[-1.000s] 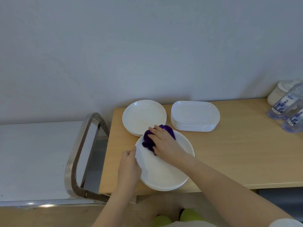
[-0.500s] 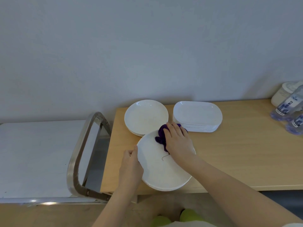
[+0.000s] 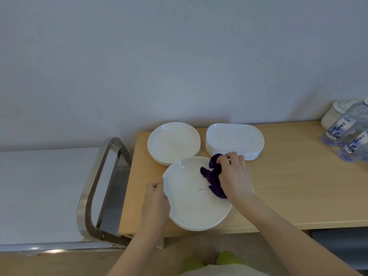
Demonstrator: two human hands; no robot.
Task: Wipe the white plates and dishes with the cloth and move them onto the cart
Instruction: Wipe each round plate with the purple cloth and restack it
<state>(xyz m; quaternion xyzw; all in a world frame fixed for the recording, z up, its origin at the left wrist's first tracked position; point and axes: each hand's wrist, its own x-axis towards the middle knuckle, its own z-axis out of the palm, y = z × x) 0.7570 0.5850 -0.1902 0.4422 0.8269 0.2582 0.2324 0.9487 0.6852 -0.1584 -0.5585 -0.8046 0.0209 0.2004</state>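
Far out to the left of the left hand stands the metal cart with a flat pale top (image 3: pixel 39 188), its curved steel handle bar (image 3: pixel 93 188) rising between that top and the left end of the light wooden table (image 3: pixel 298 186); the left hand (image 3: pixel 155 204) lies at the near left edge of the round white plate (image 3: pixel 191 204) that sits at the front of the table, thumb on top of the rim and fingers curled under it, so it grips the plate there; the plate's near edge reaches just past the front edge of the table; a thin dark curved mark (image 3: pixel 200 190) shows on the plate's face between the two hands; beyond the left hand, toward the wall, a stack of round white plates (image 3: pixel 173 143) rests on the table, its near edge just overlapped by the far rim of the gripped plate; the right hand (image 3: pixel 235 176) is on the far right part of the same plate, fingers curled around a crumpled dark purple cloth (image 3: pixel 214 178), which lies bunched on the plate's surface and trails out to the left of the palm; just beyond the right hand's knuckles sits a stack of white oblong dishes with rounded corners (image 3: pixel 235 140); well off to the right of the right hand, at the table's far end, stand clear plastic bottles with blue and white labels (image 3: pixel 346 130) and, behind them, a white lidded container (image 3: pixel 334 114).
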